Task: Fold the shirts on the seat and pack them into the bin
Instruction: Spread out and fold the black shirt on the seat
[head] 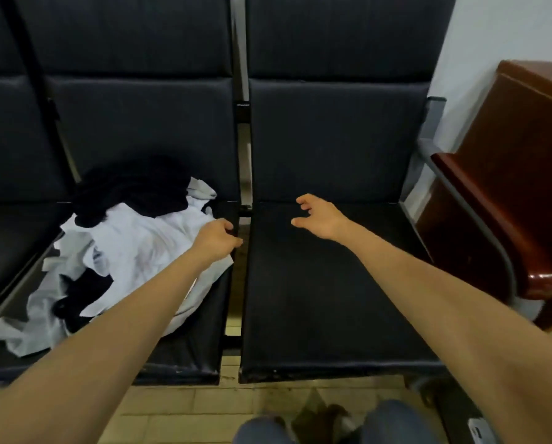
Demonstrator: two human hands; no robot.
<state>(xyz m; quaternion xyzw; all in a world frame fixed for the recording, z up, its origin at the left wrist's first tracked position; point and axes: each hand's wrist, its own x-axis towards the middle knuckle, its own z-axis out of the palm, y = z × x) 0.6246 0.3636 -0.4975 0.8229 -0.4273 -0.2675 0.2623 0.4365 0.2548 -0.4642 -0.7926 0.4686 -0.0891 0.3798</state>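
Bare left hand (215,240), right hand (319,219), forearms (108,331); blue jeans (396,424).

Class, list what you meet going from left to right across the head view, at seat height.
In order: pile of white and black shirts → left hand → right hand → wooden cabinet.

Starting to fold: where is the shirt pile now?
In the head view, the shirt pile lies on the left-hand seat, with the left hand at its right edge.
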